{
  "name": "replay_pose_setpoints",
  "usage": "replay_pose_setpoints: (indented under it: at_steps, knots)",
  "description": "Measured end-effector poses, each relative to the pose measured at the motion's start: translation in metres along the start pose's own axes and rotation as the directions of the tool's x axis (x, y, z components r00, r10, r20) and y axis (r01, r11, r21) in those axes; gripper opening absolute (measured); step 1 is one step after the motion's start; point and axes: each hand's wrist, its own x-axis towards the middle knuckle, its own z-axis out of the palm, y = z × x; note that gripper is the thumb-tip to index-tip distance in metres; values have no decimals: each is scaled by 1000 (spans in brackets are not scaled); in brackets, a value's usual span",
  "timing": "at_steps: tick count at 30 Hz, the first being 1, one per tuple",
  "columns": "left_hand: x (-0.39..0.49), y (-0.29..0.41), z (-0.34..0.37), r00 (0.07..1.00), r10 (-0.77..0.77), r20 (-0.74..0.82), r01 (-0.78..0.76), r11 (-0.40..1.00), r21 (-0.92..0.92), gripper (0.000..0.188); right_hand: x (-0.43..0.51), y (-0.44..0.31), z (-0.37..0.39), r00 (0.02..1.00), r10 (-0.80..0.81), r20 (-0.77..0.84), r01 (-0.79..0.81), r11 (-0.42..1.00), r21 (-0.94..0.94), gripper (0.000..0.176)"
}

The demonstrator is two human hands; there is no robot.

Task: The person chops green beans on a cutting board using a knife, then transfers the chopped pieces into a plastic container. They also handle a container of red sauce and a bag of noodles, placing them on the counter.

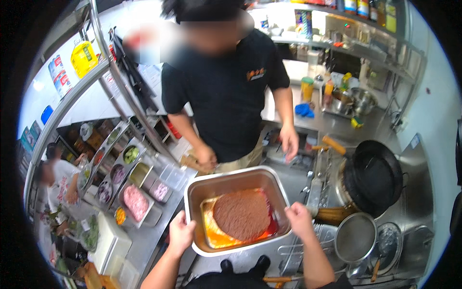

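Observation:
Between my two hands I carry a deep rectangular stainless steel pan (pixel 206 182), gripped at its short sides. My left hand (pixel 181 231) clasps the left rim, thumb on top. The right rim is in the fingers of my right hand (pixel 300 221). Inside lies a round, flattened brown mass of what looks like ground meat (pixel 242 216). Reddish-orange liquid (pixel 220 241) surrounds it on the pan's floor. Facing me across the pan stands a person (pixel 220 90) in a black T-shirt, both arms lowered.
On my right are a black wok (pixel 377 173), a round strainer (pixel 356 237) and a bamboo brush (pixel 334 214). The steel counter (pixel 151 231) on my left bears a tub of pink minced meat (pixel 135 202) and several vegetable containers. Other people (pixel 59 180) are at far left.

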Motion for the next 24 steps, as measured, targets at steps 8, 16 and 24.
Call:
replay_pose_setpoints:
  at_steps: [8,16,24]
  knots:
    - [-14,-3,-19,996,-3,-86,20,982,189,13,1,7,19,997,-80,-23,79,995,-68,32]
    - [-23,-19,-35,991,-12,-136,37,982,183,16,-10,-13,32,994,-64,83,62,998,25,32]
    - [-13,-32,-40,989,94,-112,-70,976,204,25,-6,-23,34,991,-126,53,128,992,-20,34]
